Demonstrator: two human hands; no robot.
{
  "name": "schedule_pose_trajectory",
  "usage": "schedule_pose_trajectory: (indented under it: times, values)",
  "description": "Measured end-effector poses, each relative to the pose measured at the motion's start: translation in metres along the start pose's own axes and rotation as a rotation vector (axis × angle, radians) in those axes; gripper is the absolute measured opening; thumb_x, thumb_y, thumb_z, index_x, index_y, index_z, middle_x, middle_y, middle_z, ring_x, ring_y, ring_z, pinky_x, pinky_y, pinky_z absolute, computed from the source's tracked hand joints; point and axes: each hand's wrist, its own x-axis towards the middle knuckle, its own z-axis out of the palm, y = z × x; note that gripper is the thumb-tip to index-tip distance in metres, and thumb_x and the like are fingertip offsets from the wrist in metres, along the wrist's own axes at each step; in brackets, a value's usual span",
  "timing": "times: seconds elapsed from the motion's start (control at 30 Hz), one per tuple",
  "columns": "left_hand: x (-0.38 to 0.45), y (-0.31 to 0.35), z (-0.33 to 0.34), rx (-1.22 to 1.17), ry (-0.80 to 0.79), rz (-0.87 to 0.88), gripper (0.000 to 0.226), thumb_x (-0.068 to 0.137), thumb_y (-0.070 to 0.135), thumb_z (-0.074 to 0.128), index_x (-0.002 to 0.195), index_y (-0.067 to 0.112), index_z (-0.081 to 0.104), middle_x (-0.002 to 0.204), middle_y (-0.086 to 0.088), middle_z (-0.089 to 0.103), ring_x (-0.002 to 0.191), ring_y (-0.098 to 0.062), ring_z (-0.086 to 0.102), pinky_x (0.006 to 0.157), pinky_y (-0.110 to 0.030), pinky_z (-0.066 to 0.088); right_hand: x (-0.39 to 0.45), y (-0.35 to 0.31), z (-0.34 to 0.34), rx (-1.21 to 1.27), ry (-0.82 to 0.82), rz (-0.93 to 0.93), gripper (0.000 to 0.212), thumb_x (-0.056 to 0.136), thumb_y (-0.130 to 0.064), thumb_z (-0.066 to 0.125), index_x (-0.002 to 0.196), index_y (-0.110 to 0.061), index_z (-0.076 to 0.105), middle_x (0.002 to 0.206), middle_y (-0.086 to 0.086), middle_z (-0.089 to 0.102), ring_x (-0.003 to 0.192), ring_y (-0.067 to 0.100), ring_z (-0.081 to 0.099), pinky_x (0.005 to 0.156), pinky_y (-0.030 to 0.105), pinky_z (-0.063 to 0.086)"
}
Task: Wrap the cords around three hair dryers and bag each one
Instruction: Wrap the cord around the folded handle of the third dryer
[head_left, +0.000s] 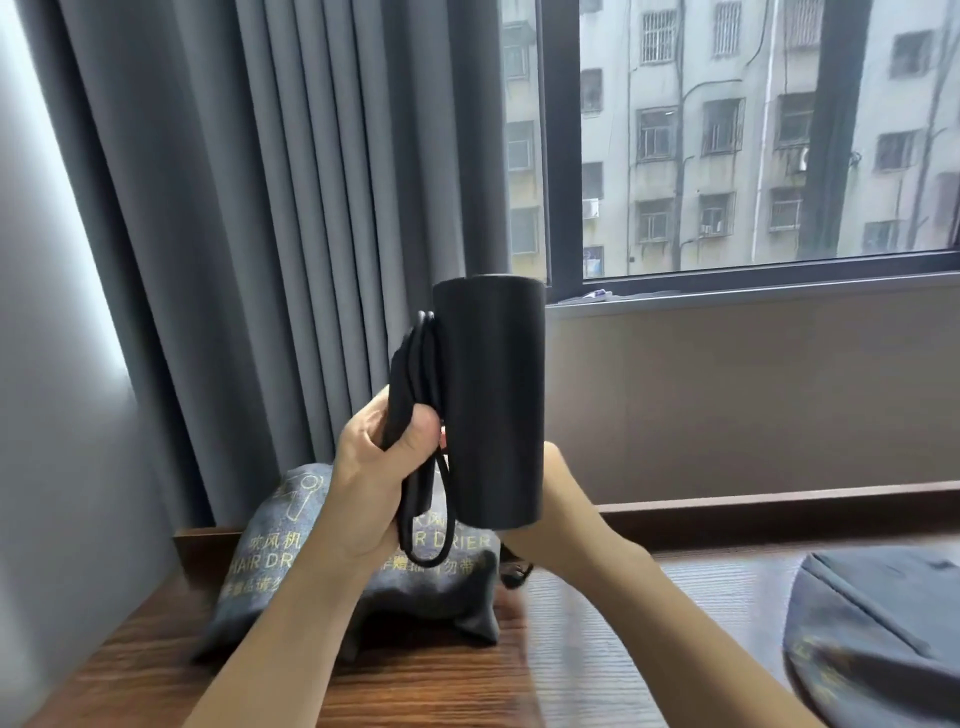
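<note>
single head-worn view, facing forward and slightly down, close over wooden table (597, 670), right edge perhaps blurred

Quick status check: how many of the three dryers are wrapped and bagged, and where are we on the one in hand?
Two filled grey bags printed HAIR DRIER lie on the wooden table, so two dryers look done. The black hair dryer is held upright; the left hand grips its handle and cord loops, the right hand sits behind the barrel. An empty-looking bag lies at right. Left: finish the cord, bag it.

One hair dryer (491, 400), three grey bags (358, 587), two hands (382, 483).
</note>
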Motion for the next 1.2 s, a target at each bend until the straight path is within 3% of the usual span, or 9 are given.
schedule_pose_trajectory:
  times: [0.13, 0.27, 0.37, 0.57, 0.67, 0.77, 0.87, 0.97, 1.2]
  values:
    - [0.005, 0.007, 0.002, -0.004, 0.195, 0.002, 0.026, 0.087, 0.037, 0.069, 0.098, 0.013, 0.071, 0.089, -0.007, 0.074, 0.084, -0.022, 0.071, 0.074, -0.036, 0.063, -0.001, -0.009, 0.012, -0.072, -0.212, 0.102, 0.014, 0.099, 0.002, 0.044, 0.088, -0.002, 0.050, 0.086, 0.018, 0.059, 0.072, 0.034, 0.054, 0.064, 0.048, 0.049]
    - [0.013, 0.008, -0.006, 0.088, 0.343, 0.062, 0.027, 0.091, 0.037, 0.071, 0.096, 0.011, 0.066, 0.078, 0.003, 0.071, 0.076, -0.015, 0.069, 0.072, -0.037, 0.061, -0.006, -0.028, 0.012, -0.088, -0.362, 0.072, 0.010, 0.105, -0.014, 0.044, 0.106, -0.023, 0.038, 0.090, 0.007, 0.057, 0.072, 0.024, 0.056, 0.067, 0.050, 0.051]
    - [0.017, 0.002, -0.025, 0.279, 0.347, 0.077, 0.032, 0.093, 0.040, 0.074, 0.102, 0.011, 0.065, 0.084, 0.000, 0.073, 0.082, -0.022, 0.071, 0.080, -0.046, 0.059, -0.010, -0.043, 0.004, -0.182, -0.484, 0.111, 0.017, 0.104, -0.011, 0.047, 0.115, -0.018, 0.036, 0.081, -0.001, 0.048, 0.068, 0.017, 0.049, 0.054, 0.032, 0.040]
    - [0.021, -0.009, -0.032, 0.275, 0.375, -0.022, 0.055, 0.083, 0.040, 0.084, 0.117, 0.011, 0.053, 0.108, -0.013, 0.074, 0.099, -0.029, 0.075, 0.089, -0.053, 0.061, -0.030, -0.073, -0.025, -0.439, -0.370, 0.021, 0.020, 0.102, -0.013, 0.050, 0.092, -0.020, 0.034, 0.078, -0.001, 0.036, 0.061, 0.015, 0.034, 0.049, 0.027, 0.023]
    - [0.020, -0.012, -0.027, 0.262, 0.372, -0.034, 0.044, 0.088, 0.022, 0.080, 0.122, 0.012, 0.054, 0.112, -0.008, 0.074, 0.104, -0.023, 0.075, 0.087, -0.039, 0.063, -0.031, -0.085, -0.039, -0.567, -0.201, -0.135, 0.030, 0.095, -0.021, 0.067, 0.084, -0.024, 0.040, 0.078, -0.004, 0.049, 0.061, 0.024, 0.048, 0.052, 0.030, 0.031]
    - [0.017, -0.013, -0.027, 0.388, 0.182, -0.059, 0.033, 0.091, 0.013, 0.077, 0.121, 0.016, 0.064, 0.103, -0.002, 0.078, 0.097, -0.015, 0.075, 0.079, -0.027, 0.060, -0.030, -0.082, -0.051, -0.665, 0.074, -0.298, 0.039, 0.066, -0.022, 0.093, 0.068, -0.026, 0.053, 0.060, -0.006, 0.049, 0.046, 0.023, 0.053, 0.046, 0.027, 0.024]
    - [0.011, -0.016, -0.028, 0.386, -0.139, -0.163, 0.034, 0.092, 0.004, 0.074, 0.124, 0.014, 0.064, 0.107, -0.007, 0.078, 0.100, -0.018, 0.075, 0.078, -0.026, 0.060, -0.025, -0.068, -0.065, -0.653, 0.399, -0.449, 0.021, 0.084, -0.030, 0.083, 0.072, -0.025, 0.066, 0.060, -0.005, 0.048, 0.052, 0.021, 0.051, 0.048, 0.027, 0.028]
    - [0.003, -0.016, -0.022, 0.340, -0.398, -0.241, 0.044, 0.093, 0.017, 0.074, 0.136, 0.014, 0.061, 0.123, -0.019, 0.071, 0.112, -0.034, 0.070, 0.089, -0.047, 0.060, -0.014, -0.046, -0.080, -0.551, 0.631, -0.385, 0.020, 0.095, -0.039, 0.072, 0.079, -0.030, 0.076, 0.064, -0.005, 0.059, 0.059, 0.023, 0.058, 0.049, 0.032, 0.044]
    - [-0.005, -0.015, -0.011, 0.123, -0.626, -0.287, 0.075, 0.086, 0.042, 0.081, 0.142, 0.000, 0.055, 0.135, -0.033, 0.058, 0.123, -0.044, 0.060, 0.102, -0.059, 0.051, -0.002, 0.000, -0.107, 0.237, 0.325, -0.026, 0.010, 0.079, -0.021, 0.087, 0.077, -0.028, 0.081, 0.072, -0.006, 0.076, 0.064, 0.006, 0.064, 0.067, 0.029, 0.051]
